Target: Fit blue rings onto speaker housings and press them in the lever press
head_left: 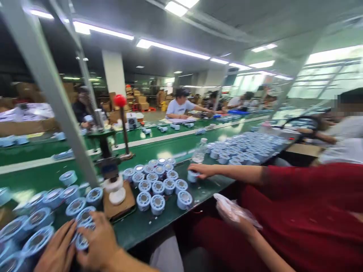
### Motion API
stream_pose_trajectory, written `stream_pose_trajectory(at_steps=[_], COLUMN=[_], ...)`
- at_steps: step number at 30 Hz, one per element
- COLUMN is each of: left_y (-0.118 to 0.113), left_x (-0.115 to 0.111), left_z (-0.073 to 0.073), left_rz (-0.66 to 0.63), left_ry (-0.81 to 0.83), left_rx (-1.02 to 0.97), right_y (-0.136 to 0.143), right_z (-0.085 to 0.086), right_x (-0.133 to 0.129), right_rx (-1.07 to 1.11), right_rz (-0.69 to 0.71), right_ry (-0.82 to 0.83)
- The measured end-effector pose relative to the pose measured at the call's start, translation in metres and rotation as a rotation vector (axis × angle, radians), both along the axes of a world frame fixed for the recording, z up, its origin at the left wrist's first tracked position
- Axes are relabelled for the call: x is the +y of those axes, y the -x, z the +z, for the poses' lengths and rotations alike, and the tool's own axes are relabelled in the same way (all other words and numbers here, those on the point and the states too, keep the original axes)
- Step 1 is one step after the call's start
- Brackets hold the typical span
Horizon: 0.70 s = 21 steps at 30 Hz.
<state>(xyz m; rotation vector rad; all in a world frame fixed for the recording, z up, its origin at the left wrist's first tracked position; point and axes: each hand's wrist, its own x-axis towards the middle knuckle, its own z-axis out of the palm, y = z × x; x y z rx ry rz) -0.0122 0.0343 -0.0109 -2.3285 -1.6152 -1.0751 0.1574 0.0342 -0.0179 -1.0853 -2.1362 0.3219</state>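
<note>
At the lower left of the head view, my left hand (58,247) presses along the left side of some light-blue round plastic parts (85,215) with silvery discs on top. My right hand (99,240) curls over the same small row from the right, its fingers closed round the parts. Between the two hands, a light-blue part (81,241) shows only partly; fingers hide the rest. More such parts (36,241) crowd the bench just left of my hands. A hand press (109,166) with a red ball knob (120,100) stands just beyond my right hand.
Several light-blue parts (157,187) stand right of the press. A co-worker in a red shirt (306,211) rests one hand (202,170) on a part and holds a plastic-wrapped item (232,209). A grey metal post (56,83) rises at left. A green conveyor (159,147) runs behind.
</note>
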Motion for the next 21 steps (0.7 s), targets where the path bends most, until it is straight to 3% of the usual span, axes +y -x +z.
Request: stream_pose_trajectory(at_steps=[3, 6, 10, 12, 14, 17, 21], left_y=[-0.004, -0.013, -0.029, -0.035, -0.035, -0.015, 0.034], left_x=[-0.021, -0.029, -0.034, -0.040, -0.047, -0.057, -0.057], left_z=[0.002, 0.006, 0.001, -0.003, -0.002, 0.014, 0.038], left_rz=[-0.068, -0.118, -0.129, -0.125, -0.112, -0.065, 0.193], left_ry=[0.138, 0.309, 0.476, 0.529, 0.511, 0.311, 0.114], left_rx=[-0.158, -0.388, -0.724, -0.798, -0.764, -0.518, -0.117], right_y=[-0.015, -0.023, -0.021, -0.014, -0.007, -0.002, -0.003], right_z=[0.014, 0.030, 0.051, 0.058, 0.061, 0.062, 0.061], right_x=[-0.020, -0.025, -0.024, -0.023, -0.021, -0.020, -0.020], right_rx=[-0.001, -0.081, -0.293, -0.404, -0.485, -0.540, -0.578], right_rz=[-0.031, -0.062, -0.104, -0.097, -0.097, -0.111, -0.054], right_ry=[0.094, 0.159, 0.209, 0.237, 0.247, 0.253, 0.213])
